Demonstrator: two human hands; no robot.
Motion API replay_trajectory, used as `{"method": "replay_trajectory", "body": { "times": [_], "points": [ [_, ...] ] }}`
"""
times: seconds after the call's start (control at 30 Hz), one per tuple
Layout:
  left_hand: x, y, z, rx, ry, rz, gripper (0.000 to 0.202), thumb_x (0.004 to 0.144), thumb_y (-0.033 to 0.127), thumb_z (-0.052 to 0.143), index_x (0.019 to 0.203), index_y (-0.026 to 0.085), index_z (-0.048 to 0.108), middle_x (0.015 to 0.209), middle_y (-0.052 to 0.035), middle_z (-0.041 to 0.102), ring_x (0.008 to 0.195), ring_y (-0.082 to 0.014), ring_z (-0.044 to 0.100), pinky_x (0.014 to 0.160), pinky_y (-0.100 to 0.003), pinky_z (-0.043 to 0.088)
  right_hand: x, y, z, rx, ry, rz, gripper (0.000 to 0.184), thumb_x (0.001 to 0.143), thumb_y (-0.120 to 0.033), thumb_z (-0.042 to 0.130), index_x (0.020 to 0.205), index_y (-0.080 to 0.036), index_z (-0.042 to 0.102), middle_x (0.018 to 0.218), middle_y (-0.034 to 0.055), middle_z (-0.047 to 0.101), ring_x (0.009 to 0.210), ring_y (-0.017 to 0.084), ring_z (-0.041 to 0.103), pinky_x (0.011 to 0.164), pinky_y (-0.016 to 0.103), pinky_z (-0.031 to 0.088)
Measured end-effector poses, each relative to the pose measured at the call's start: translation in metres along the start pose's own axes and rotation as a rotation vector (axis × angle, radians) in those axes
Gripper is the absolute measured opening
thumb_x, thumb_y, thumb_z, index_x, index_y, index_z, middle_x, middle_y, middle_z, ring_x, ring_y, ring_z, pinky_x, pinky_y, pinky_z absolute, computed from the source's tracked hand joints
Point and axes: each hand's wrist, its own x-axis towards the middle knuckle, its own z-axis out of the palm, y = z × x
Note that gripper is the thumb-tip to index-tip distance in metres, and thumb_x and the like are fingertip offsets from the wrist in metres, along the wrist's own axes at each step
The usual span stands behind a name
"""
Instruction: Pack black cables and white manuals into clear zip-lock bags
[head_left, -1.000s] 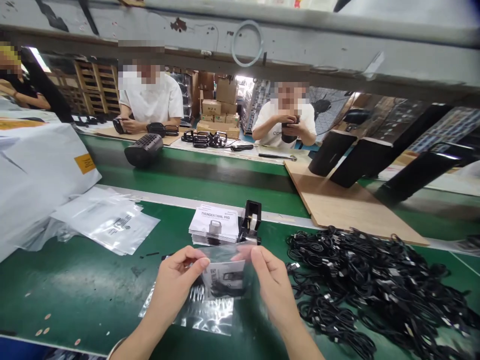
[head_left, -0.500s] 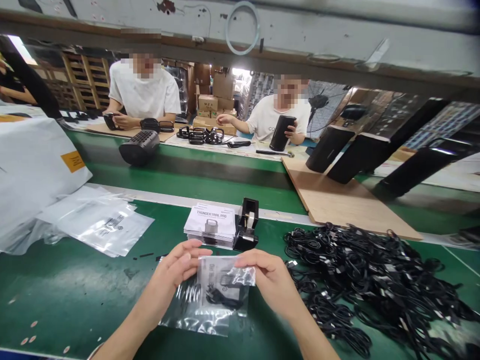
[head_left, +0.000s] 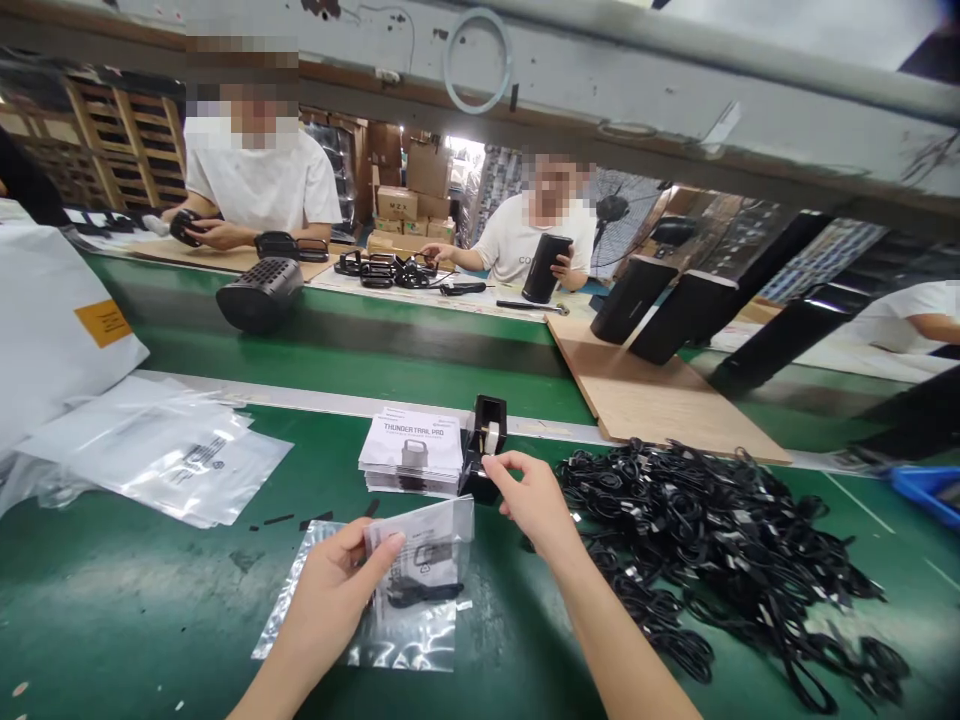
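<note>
My left hand (head_left: 337, 590) grips a small clear plastic bag (head_left: 424, 565) with a black cable and a printed leaflet inside, holding it just above the green table. More clear bags (head_left: 300, 610) lie flat under it. My right hand (head_left: 529, 495) has reached to the black tape dispenser (head_left: 484, 450), thumb and fingers pinched at its front edge; what they pinch is too small to make out. A stack of white "Thunder Trail Pro" booklets (head_left: 412, 450) sits just left of the dispenser.
A big heap of coiled black cables (head_left: 720, 540) covers the table on the right. Clear bags (head_left: 165, 455) and a white sack (head_left: 52, 330) lie left. Beyond a green conveyor (head_left: 390, 350), two people in white shirts handle black speakers. A wooden board (head_left: 652, 400) holds speakers.
My right hand let go of the bag and moved up to the tape dispenser. My left hand keeps the bag, now lower and tilted. The view shifted slightly right.
</note>
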Motion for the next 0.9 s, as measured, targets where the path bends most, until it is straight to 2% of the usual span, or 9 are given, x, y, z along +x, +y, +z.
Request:
{"method": "replay_trajectory", "body": {
  "times": [0.1,0.2,0.27,0.33,0.5,0.6,0.7,0.8,0.9],
  "points": [
    [-0.001,-0.003,-0.003,-0.038,0.027,-0.007,0.023,0.067,0.040,0.066,0.076,0.018,0.065,0.064,0.0012,0.067,0.064,-0.0160,0.062,0.058,-0.020,0.048,-0.008,-0.002,0.006,0.114,-0.006,0.039,0.030,0.073,-0.046,0.057,0.081,-0.017,0.063,0.078,0.0033,0.064,0.051,0.013,0.062,0.053,0.026,0.050],
    [0.000,-0.005,-0.007,-0.049,0.018,-0.004,0.020,0.069,0.037,0.066,0.077,0.018,0.066,0.063,0.0017,0.067,0.063,-0.0148,0.062,0.058,-0.019,0.049,-0.020,0.004,0.010,0.196,0.008,0.003,0.032,0.075,-0.047,0.053,0.080,-0.017,0.064,0.111,0.0088,0.057,0.081,0.018,0.065,0.073,0.030,0.051],
    [0.002,-0.006,-0.009,-0.039,-0.018,-0.003,0.019,0.070,0.036,0.065,0.077,0.018,0.067,0.065,0.0013,0.068,0.065,-0.0150,0.063,0.061,-0.020,0.050,-0.026,0.012,0.011,0.121,0.036,-0.082,0.030,0.076,-0.045,0.053,0.072,-0.018,0.065,0.114,0.0094,0.055,0.105,0.023,0.054,0.083,0.032,0.046],
    [0.003,-0.008,-0.011,-0.022,-0.039,-0.003,0.020,0.071,0.035,0.064,0.080,0.017,0.067,0.069,0.0000,0.070,0.069,-0.0159,0.064,0.063,-0.020,0.051,-0.031,0.022,0.012,-0.031,0.079,-0.147,0.027,0.075,-0.041,0.055,0.064,-0.019,0.066,0.108,0.0106,0.055,0.114,0.025,0.045,0.086,0.033,0.042],
    [0.003,-0.009,-0.013,-0.033,-0.017,-0.003,0.025,0.074,0.035,0.062,0.089,0.016,0.066,0.077,-0.0018,0.072,0.074,-0.0170,0.065,0.068,-0.022,0.052,-0.057,0.024,0.007,-0.208,0.148,-0.155,0.023,0.074,-0.037,0.055,0.062,-0.018,0.061,0.097,0.0093,0.050,0.090,0.025,0.052,0.078,0.037,0.040],
    [0.000,-0.008,-0.008,-0.030,-0.001,0.012,0.026,0.073,0.035,0.063,0.090,0.016,0.067,0.075,-0.0020,0.072,0.073,-0.0181,0.066,0.067,-0.023,0.053,-0.079,0.008,0.014,-0.085,-0.064,-0.162,0.026,0.081,-0.040,0.049,0.069,-0.018,0.058,0.079,0.0032,0.053,0.072,0.016,0.051,0.065,0.027,0.040],
    [-0.007,-0.005,-0.001,-0.008,0.046,0.033,0.022,0.070,0.034,0.066,0.083,0.016,0.068,0.072,-0.0014,0.072,0.069,-0.0183,0.066,0.063,-0.023,0.053,-0.089,-0.006,0.032,0.148,-0.306,-0.035,0.032,0.081,-0.043,0.050,0.064,-0.017,0.053,0.060,-0.0023,0.050,0.051,0.010,0.044,0.050,0.020,0.034],
    [-0.014,-0.004,0.002,-0.025,0.080,0.030,0.021,0.066,0.033,0.069,0.079,0.017,0.069,0.072,-0.0010,0.072,0.068,-0.0184,0.066,0.062,-0.022,0.053,-0.086,-0.009,0.049,0.263,-0.321,0.091,0.036,0.077,-0.049,0.052,0.062,-0.016,0.051,0.054,-0.0032,0.053,0.037,0.005,0.034,0.038,0.018,0.025],
    [-0.019,-0.009,-0.001,-0.086,0.067,-0.026,0.024,0.064,0.034,0.071,0.081,0.017,0.070,0.070,-0.0017,0.072,0.067,-0.0186,0.066,0.060,-0.022,0.053,-0.080,-0.006,0.055,0.155,-0.373,0.189,0.039,0.075,-0.053,0.050,0.060,-0.017,0.051,0.050,-0.0013,0.058,0.029,0.005,0.031,0.032,0.018,0.020]
  ]
}}
